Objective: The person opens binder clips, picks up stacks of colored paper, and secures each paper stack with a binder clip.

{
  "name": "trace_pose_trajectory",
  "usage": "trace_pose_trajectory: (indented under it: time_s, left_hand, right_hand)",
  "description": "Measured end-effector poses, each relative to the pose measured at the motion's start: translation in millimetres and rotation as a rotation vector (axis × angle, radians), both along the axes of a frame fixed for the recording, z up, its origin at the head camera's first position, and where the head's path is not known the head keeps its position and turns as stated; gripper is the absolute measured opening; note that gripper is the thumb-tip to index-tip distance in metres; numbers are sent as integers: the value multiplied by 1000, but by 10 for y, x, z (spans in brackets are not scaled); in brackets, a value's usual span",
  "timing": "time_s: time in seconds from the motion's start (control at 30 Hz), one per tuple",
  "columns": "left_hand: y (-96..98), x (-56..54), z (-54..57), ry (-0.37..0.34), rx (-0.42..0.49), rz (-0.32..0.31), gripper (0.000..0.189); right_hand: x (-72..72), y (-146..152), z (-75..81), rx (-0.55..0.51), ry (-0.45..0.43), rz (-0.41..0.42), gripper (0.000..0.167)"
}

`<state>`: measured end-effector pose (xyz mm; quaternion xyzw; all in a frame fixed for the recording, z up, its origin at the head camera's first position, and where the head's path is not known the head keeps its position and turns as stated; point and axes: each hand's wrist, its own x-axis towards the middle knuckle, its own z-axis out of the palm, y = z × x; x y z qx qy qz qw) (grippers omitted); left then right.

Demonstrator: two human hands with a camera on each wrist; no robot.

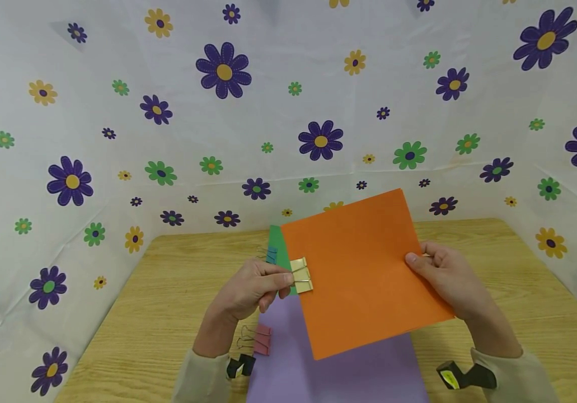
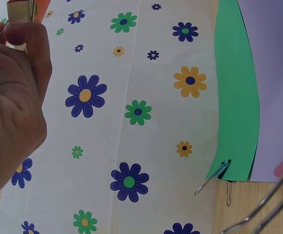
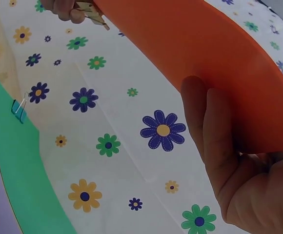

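Note:
An orange paper sheet (image 1: 359,280) is held up, tilted, above the table, with a yellow binder clip (image 1: 301,275) on its left edge. My left hand (image 1: 253,288) pinches the clip's wire handles between thumb and fingers. On the opposite edge, my right hand (image 1: 444,277) grips the paper, thumb on the near face and fingers behind, as the right wrist view shows. Under it lie a purple sheet (image 1: 338,369) with a pink binder clip (image 1: 263,340) at its left edge, and a green sheet (image 2: 236,97) with a teal binder clip (image 3: 19,111). The orange paper hides part of both.
A wooden table (image 1: 132,313) carries the sheets. White cloth (image 1: 268,112) printed with flowers rises behind the table and along both sides. Dark wrist straps (image 1: 479,376) sit at both sleeves.

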<state>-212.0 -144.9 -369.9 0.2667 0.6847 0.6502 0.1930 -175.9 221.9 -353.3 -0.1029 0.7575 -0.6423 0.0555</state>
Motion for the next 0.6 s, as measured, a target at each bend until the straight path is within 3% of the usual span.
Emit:
trace_pose_trajectory:
  time_s: [0.6]
  left_hand:
    - [25,9,24,-73,-44,42,30]
  right_hand:
    - [1,-1,3,3,10,11,42]
